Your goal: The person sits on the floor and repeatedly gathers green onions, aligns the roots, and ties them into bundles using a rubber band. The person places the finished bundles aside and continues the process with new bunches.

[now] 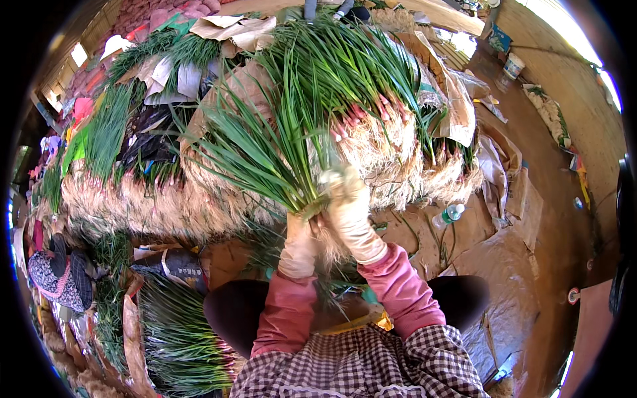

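Note:
A bunch of long green stalks with pale roots (pixel 278 164), probably green garlic or scallions, is held in front of me, its leaves fanning away and its roots hanging down between my forearms. My left hand (pixel 300 234), in a pale glove, grips the bunch near its base. Beside it, my right hand (pixel 346 189), gloved as well, is blurred and touches the right side of the bunch; what its fingers hold cannot be made out. Just beyond lies a large heap of the same plants (pixel 368 109), pink stem bases and bushy roots facing me.
Further plants with matted roots (pixel 124 199) run along the left. A laid-out pile (pixel 189 333) is at my lower left, near another seated person (pixel 62 278). A plastic bottle (pixel 450 214) lies on the brown floor sheet (pixel 482 258) at right. A white bucket (pixel 512 66) stands farther off.

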